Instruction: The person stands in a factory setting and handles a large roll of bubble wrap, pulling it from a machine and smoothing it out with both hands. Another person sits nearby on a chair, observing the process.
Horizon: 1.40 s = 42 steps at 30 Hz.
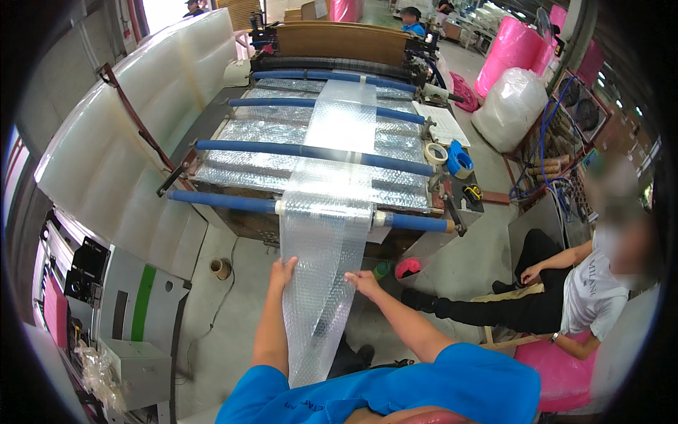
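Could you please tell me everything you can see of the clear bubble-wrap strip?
The bubble-wrap strip is long, translucent and glossy, apparently plastic, with a dimpled surface and bright glare farther back. It stretches toward the camera, covering the middle of the nearest blue roller, then slopes down with diagonal streaks. The left hand holds its left edge, the right hand its right. Its lower part passes out of view at the blue shirt.

Silvery bubble sheeting (pixel 263 128) covers much of the machine table (pixel 205 120) before me, a strip of clear bubble wrap (pixel 342 130) running lengthwise over it. Along the right side lie a white paper sheet (pixel 443 126), a cream tape roll (pixel 426 154), a blue tape dispenser (pixel 461 162) and a yellow-and-black tape measure (pixel 472 192). On the grey floor (pixel 251 318), a cardboard tube (pixel 219 273) stands beside a thin cable (pixel 214 314).
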Each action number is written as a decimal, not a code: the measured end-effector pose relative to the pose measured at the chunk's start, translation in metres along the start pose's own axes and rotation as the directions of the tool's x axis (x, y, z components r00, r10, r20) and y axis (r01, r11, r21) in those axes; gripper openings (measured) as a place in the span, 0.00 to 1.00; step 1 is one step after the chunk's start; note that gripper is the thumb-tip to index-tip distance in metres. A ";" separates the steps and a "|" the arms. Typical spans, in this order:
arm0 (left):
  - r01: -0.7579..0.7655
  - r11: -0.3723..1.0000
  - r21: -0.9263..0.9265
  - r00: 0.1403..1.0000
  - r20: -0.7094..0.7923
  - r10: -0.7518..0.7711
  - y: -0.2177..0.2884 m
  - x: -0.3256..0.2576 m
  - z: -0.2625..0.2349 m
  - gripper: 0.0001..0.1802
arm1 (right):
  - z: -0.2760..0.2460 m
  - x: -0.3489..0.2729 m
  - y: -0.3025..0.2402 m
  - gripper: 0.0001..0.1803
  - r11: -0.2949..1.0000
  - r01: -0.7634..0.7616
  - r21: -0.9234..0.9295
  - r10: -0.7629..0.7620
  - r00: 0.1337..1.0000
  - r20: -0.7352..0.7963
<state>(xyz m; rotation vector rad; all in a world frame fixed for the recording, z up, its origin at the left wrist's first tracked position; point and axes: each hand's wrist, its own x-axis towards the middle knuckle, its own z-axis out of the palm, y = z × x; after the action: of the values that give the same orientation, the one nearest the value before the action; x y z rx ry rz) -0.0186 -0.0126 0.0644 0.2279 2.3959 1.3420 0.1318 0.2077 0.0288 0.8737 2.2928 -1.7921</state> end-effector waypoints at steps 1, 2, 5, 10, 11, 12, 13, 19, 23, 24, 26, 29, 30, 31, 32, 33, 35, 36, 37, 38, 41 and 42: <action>-0.007 0.999 -0.031 1.000 -0.008 0.006 0.011 0.005 -0.002 0.26 | -0.006 0.002 -0.017 0.18 1.000 -0.005 0.023 0.005 1.000 -0.010; -0.019 0.998 -0.059 1.000 -0.013 0.018 0.023 0.011 -0.004 0.26 | -0.010 0.004 -0.028 0.19 0.999 -0.008 0.051 0.010 1.000 -0.025; -0.022 0.999 0.047 0.993 -0.117 0.027 0.042 0.039 -0.008 0.26 | -0.019 0.022 -0.047 0.17 0.990 0.126 0.070 -0.120 0.988 -0.094; -0.002 1.000 0.017 0.943 -0.333 0.008 0.089 0.027 -0.020 0.31 | -0.021 0.007 -0.083 0.15 0.920 0.174 0.352 -0.138 0.983 -0.123; 0.012 1.000 -0.002 0.941 -0.337 -0.012 0.091 0.021 -0.024 0.32 | -0.017 0.007 -0.079 0.15 0.876 0.185 0.446 -0.146 0.982 -0.120; 0.016 1.000 -0.002 0.945 -0.327 -0.016 0.087 0.013 -0.022 0.33 | -0.012 0.006 -0.068 0.15 0.901 0.172 0.398 -0.137 0.984 -0.115; 0.019 1.000 -0.001 0.949 -0.316 -0.018 0.078 0.001 -0.019 0.34 | -0.004 0.000 -0.054 0.14 0.924 0.159 0.348 -0.127 0.985 -0.112; 0.147 0.989 -0.002 0.959 -0.247 -0.142 -0.005 -0.101 0.000 0.37 | 0.046 -0.080 0.011 0.14 0.894 -0.109 0.434 0.050 0.988 0.145; 0.328 0.924 0.197 0.869 -0.447 -0.214 0.028 -0.156 -0.028 0.34 | 0.054 -0.138 -0.006 0.15 0.888 -0.147 0.435 0.063 0.977 0.202; 0.285 0.941 0.181 0.869 -0.463 -0.174 0.039 -0.167 -0.039 0.33 | 0.052 -0.150 -0.014 0.15 0.870 -0.128 0.476 0.043 0.982 0.186; 0.201 0.964 0.176 0.875 -0.475 -0.096 0.061 -0.182 -0.064 0.31 | 0.044 -0.183 -0.051 0.16 0.851 -0.041 0.524 -0.059 0.983 0.172; 0.073 0.975 0.210 0.871 -0.489 0.040 0.066 -0.178 -0.078 0.29 | 0.036 -0.203 -0.081 0.16 0.834 0.020 0.552 -0.101 0.988 0.117; 0.093 0.979 0.183 0.877 -0.481 0.007 0.062 -0.180 -0.075 0.28 | 0.036 -0.203 -0.084 0.16 0.844 0.030 0.536 -0.109 0.987 0.116; 0.112 0.981 0.158 0.882 -0.470 -0.025 0.059 -0.183 -0.072 0.28 | 0.041 -0.207 -0.073 0.16 0.851 0.010 0.525 -0.084 0.989 0.118; 0.112 0.985 0.129 0.887 -0.460 -0.040 0.058 -0.181 -0.068 0.28 | 0.044 -0.199 -0.060 0.15 0.858 0.009 0.514 -0.075 0.991 0.107; 0.120 0.985 0.124 0.899 -0.434 -0.055 0.049 -0.177 -0.060 0.28 | 0.045 -0.189 -0.048 0.15 0.864 0.017 0.503 -0.073 0.993 0.093; 0.140 0.985 0.106 0.912 -0.402 -0.086 0.019 -0.164 -0.043 0.29 | 0.049 -0.170 -0.026 0.15 0.871 0.007 0.491 -0.065 0.993 0.101; 0.149 0.983 0.103 0.912 -0.400 -0.096 0.012 -0.159 -0.040 0.29 | 0.052 -0.167 -0.025 0.15 0.872 0.002 0.490 -0.061 0.993 0.105; 0.158 0.982 0.101 0.911 -0.398 -0.106 0.006 -0.154 -0.036 0.29 | 0.054 -0.165 -0.023 0.15 0.885 0.001 0.466 -0.034 0.997 0.064; 0.168 0.981 0.100 0.912 -0.393 -0.116 0.004 -0.152 -0.034 0.29 | 0.052 -0.163 -0.021 0.15 0.900 0.014 0.435 -0.048 0.996 0.069; 0.118 0.991 0.059 0.898 -0.432 -0.081 0.000 -0.148 -0.030 0.28 | 0.048 -0.153 -0.012 0.17 0.942 0.038 0.332 -0.072 0.993 0.091; 0.083 0.997 -0.006 0.919 -0.387 -0.079 -0.004 -0.147 -0.030 0.26 | 0.046 -0.151 -0.010 0.17 0.955 0.036 0.294 -0.068 0.993 0.099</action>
<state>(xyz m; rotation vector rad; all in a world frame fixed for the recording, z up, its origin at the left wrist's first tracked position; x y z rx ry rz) 0.1040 -0.0859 0.1117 -0.1501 2.6967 1.4471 0.2404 0.1083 0.0859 0.7365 2.0362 -2.1821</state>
